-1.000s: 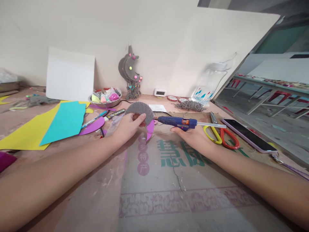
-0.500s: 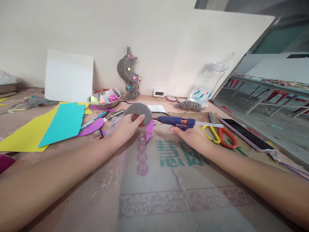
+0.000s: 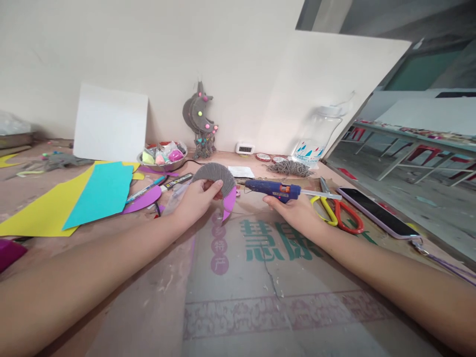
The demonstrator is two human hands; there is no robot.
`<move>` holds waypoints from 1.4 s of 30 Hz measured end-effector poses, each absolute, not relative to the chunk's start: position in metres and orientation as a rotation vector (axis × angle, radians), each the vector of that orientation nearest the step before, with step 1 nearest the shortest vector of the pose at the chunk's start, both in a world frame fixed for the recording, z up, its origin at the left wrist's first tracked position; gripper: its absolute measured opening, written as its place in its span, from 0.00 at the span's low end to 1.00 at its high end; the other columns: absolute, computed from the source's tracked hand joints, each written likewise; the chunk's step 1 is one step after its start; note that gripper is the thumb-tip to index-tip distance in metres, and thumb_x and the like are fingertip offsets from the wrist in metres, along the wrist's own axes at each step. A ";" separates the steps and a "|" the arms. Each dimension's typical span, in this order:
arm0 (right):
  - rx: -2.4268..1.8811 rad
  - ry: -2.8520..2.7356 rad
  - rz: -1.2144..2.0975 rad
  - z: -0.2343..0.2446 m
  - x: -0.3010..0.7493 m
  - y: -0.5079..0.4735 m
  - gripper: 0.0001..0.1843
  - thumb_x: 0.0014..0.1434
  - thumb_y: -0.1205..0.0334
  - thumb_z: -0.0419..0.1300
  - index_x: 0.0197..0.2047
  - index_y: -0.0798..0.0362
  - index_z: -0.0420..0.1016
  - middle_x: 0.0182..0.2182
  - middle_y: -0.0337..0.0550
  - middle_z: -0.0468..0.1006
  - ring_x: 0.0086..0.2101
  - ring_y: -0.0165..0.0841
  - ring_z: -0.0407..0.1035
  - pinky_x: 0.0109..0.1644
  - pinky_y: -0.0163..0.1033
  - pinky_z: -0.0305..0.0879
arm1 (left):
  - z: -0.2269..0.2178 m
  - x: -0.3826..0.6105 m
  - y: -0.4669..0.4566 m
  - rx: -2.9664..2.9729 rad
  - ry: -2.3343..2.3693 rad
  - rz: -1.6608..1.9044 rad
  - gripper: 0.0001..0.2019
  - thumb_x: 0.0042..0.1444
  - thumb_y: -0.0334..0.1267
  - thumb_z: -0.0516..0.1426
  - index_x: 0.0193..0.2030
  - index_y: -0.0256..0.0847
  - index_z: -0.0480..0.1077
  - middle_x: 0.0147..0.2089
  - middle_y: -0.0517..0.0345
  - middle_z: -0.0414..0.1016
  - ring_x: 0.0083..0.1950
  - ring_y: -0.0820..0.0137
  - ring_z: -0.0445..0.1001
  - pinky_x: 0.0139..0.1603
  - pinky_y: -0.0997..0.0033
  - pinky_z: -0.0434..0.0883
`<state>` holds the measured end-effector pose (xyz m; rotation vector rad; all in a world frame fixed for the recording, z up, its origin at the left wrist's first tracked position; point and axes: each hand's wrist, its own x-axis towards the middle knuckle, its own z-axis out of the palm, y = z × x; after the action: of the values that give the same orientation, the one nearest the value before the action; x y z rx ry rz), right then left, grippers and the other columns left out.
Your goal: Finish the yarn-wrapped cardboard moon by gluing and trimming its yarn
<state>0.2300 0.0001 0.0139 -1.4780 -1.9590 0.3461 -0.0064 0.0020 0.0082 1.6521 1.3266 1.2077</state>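
Note:
Between the thumb and fingers of my left hand (image 3: 199,198) is a crescent moon cutout (image 3: 215,174), mostly wound with grey yarn, its lower tip bare purple. My right hand (image 3: 293,210) is wrapped round the handle of a blue hot glue gun (image 3: 273,189), with a clear glue stick poking out of its back. The gun's nozzle points left and lies just right of the crescent; whether they touch I cannot tell. A grey yarn moon ornament (image 3: 201,114) with coloured balls hangs on the wall behind.
Scissors (image 3: 347,218) and a phone (image 3: 379,210) lie right of my right hand. Behind them are a grey yarn bundle (image 3: 292,168) and a clear bottle (image 3: 320,134). Leftward are a cyan sheet (image 3: 100,193), a yellow sheet (image 3: 44,210) and a metal bowl (image 3: 163,162). Printed plastic (image 3: 238,277) covers the front.
The glue gun's nozzle has moved slightly away from the crescent's edge. Both hands keep their holds, and the whole view has shifted a little.

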 end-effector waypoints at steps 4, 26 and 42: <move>-1.393 -1.930 0.399 0.029 0.233 -0.001 0.20 0.57 0.47 0.52 0.25 0.54 0.73 0.25 0.41 0.76 0.27 0.32 0.69 0.32 0.36 0.65 | 0.006 -0.007 0.004 1.631 1.321 1.228 0.17 0.54 0.52 0.50 0.30 0.38 0.68 0.31 0.53 0.75 0.34 0.67 0.73 0.38 0.69 0.67; -1.750 -2.043 0.181 0.012 0.235 0.143 0.24 0.51 0.45 0.58 0.39 0.60 0.74 0.33 0.53 0.78 0.33 0.38 0.71 0.38 0.38 0.65 | 0.003 -0.007 0.007 1.587 1.339 1.203 0.17 0.51 0.53 0.52 0.26 0.40 0.69 0.29 0.53 0.76 0.34 0.65 0.74 0.37 0.68 0.68; -1.079 -2.480 0.363 0.017 0.212 0.005 0.23 0.53 0.47 0.58 0.49 0.50 0.71 0.48 0.45 0.73 0.48 0.37 0.66 0.53 0.43 0.61 | 0.002 -0.007 0.006 1.580 1.300 1.264 0.18 0.53 0.52 0.52 0.29 0.37 0.69 0.29 0.54 0.74 0.33 0.68 0.72 0.36 0.70 0.67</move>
<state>0.2124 0.0047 0.0167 -1.0792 -2.4801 0.3626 -0.0068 0.0058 0.0020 1.5797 1.2998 1.2640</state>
